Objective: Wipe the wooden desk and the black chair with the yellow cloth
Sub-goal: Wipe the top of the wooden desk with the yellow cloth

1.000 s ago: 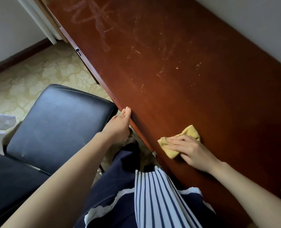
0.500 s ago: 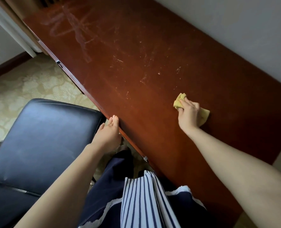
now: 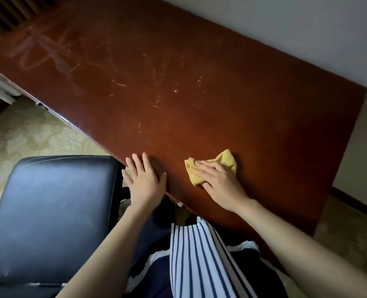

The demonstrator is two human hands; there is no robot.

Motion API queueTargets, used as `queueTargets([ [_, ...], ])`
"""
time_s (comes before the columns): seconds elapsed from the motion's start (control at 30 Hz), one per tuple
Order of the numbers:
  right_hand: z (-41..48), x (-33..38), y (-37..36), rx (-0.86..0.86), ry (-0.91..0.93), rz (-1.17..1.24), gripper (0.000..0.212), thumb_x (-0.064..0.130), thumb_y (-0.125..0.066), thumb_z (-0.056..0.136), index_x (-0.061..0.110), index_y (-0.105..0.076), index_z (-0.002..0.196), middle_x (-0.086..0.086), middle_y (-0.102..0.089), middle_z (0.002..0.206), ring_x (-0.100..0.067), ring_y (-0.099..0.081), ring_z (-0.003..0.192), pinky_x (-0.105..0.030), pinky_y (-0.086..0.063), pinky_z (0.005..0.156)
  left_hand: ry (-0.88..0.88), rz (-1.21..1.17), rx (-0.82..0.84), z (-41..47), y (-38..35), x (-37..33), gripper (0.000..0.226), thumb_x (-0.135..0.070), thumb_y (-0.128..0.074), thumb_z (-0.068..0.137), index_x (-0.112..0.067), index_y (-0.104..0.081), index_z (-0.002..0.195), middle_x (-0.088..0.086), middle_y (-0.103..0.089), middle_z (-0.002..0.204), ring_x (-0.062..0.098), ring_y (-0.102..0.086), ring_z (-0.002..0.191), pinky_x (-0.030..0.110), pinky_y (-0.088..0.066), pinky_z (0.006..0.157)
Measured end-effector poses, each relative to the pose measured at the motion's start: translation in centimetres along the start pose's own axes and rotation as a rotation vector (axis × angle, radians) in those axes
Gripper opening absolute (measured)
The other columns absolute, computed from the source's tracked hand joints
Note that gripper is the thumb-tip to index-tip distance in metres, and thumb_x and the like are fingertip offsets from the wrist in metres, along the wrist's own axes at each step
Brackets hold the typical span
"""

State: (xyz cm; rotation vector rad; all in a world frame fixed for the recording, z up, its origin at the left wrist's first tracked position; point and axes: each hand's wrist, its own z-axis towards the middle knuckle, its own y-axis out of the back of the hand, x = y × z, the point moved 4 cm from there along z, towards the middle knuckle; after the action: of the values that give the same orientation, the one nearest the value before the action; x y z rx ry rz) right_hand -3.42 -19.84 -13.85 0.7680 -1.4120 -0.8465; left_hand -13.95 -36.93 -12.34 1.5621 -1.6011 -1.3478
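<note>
Here right hand presses cloth onto desk.

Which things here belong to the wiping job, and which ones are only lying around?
For the job: wooden desk, black chair, yellow cloth, right hand pressing the cloth on the desk, left hand flat at the desk edge.

Only around: patterned carpet, white wall, striped garment.
</note>
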Motion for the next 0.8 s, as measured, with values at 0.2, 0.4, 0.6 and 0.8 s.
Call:
queueTargets([
  [0.2,-6.7,-2.9,1.4,-0.031,-0.043,0.0,0.065,-0.006,-0.069,0.074,0.02,-0.055,0.132,0.007,-0.051,0.138,-0.011,-0.04,0.128,-0.027,-0.025,0.11,-0.363,0.047,0.093,0.1,-1.5,-4.6,0.074,-0.041,-0.042,0.098,-0.013,-0.002,0.153,0.01,0.014,0.159,0.026,0.016,0.146,0.043,0.009,0.116],
  [0.4,-8.1,-7.5,4.9,-0.079,-0.166,0.015,0.068,-0.014,-0.07,0.071,0.017,-0.057,0.13,0.01,-0.049,0.135,-0.008,-0.039,0.127,-0.023,-0.023,0.11,-0.392,0.374,0.111,1.5,-1.0,-6.7,0.079,-0.059,-0.027,0.096,-0.009,-0.001,0.152,0.009,0.003,0.161,0.022,0.004,0.148,0.047,0.009,0.117],
  [0.6,-5.0,-12.1,7.9,-0.171,-0.318,0.021,0.057,-0.01,-0.067,0.077,0.015,-0.059,0.128,0.001,-0.054,0.133,-0.014,-0.043,0.122,-0.033,-0.032,0.106,-0.433,0.511,0.185,2.1,-0.3,-7.2,0.088,-0.067,-0.028,0.092,-0.01,0.0,0.152,0.009,0.003,0.161,0.022,0.001,0.148,0.043,0.003,0.118],
  [0.8,0.2,-13.8,8.8,-0.453,-0.691,-0.071,0.037,0.009,-0.066,0.086,0.013,-0.064,0.123,-0.003,-0.059,0.128,-0.029,-0.044,0.109,-0.03,-0.035,0.089,-0.425,0.512,0.27,2.3,-0.3,-6.8,0.091,-0.065,-0.033,0.092,-0.012,0.01,0.151,0.007,0.016,0.159,0.02,0.01,0.147,0.041,0.004,0.118],
])
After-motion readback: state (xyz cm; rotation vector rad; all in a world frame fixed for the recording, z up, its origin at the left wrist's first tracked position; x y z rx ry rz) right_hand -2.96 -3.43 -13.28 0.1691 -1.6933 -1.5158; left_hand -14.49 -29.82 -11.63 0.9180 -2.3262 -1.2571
